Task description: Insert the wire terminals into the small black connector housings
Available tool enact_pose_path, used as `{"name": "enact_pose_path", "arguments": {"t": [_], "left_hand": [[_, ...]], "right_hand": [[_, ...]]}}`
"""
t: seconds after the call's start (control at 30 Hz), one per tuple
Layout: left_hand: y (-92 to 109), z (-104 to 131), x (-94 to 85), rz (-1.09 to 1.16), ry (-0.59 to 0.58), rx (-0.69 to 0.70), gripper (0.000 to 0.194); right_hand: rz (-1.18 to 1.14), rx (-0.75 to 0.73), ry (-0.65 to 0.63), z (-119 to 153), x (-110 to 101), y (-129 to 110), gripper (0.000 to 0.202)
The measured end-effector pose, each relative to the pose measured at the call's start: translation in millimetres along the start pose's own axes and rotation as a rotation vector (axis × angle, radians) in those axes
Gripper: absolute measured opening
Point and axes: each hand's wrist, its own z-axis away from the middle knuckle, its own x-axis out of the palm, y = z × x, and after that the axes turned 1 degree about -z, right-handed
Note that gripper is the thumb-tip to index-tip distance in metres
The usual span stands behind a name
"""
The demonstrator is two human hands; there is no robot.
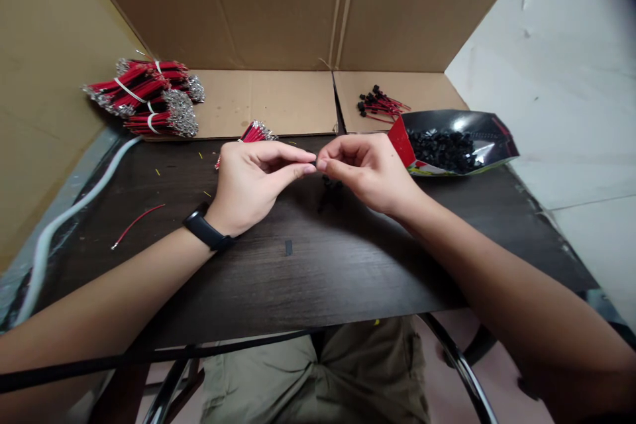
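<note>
My left hand (253,182), with a black band on its wrist, and my right hand (370,169) meet fingertip to fingertip above the dark table (243,291). Both are pinched closed around a tiny dark piece (315,161), mostly hidden by the fingers. A small bundle of red wires (256,133) with metal ends lies behind my left hand, partly covered by it. Several black pieces (332,191) lie on the table just under my right hand. A box (402,142) holding many small black connectors (444,149) stands right of my right hand.
Tied bundles of red and black wires (149,96) lie at the back left. Red wires with black connectors (380,104) rest on cardboard (293,103) at the back. One red wire (136,224) lies left; a dark chip (289,248) lies in front.
</note>
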Motion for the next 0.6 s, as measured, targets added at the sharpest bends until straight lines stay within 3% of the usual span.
{"name": "enact_pose_path", "arguments": {"t": [0.2,0.37,0.6], "left_hand": [[0.0,-1.3,3.9,-0.019,0.092,0.017,0.014],[1.4,-0.7,6.9,-0.028,0.104,-0.003,0.018],[1.6,0.5,4.5,-0.053,0.081,-0.038,0.014]], "right_hand": [[-0.107,0.073,0.054,-2.8,-1.4,-4.1,0.016],[-0.113,0.056,0.014,-3.7,-5.3,-3.6,0.007],[-0.039,0.057,-0.009,-2.6,-4.7,-1.7,0.016]]}}
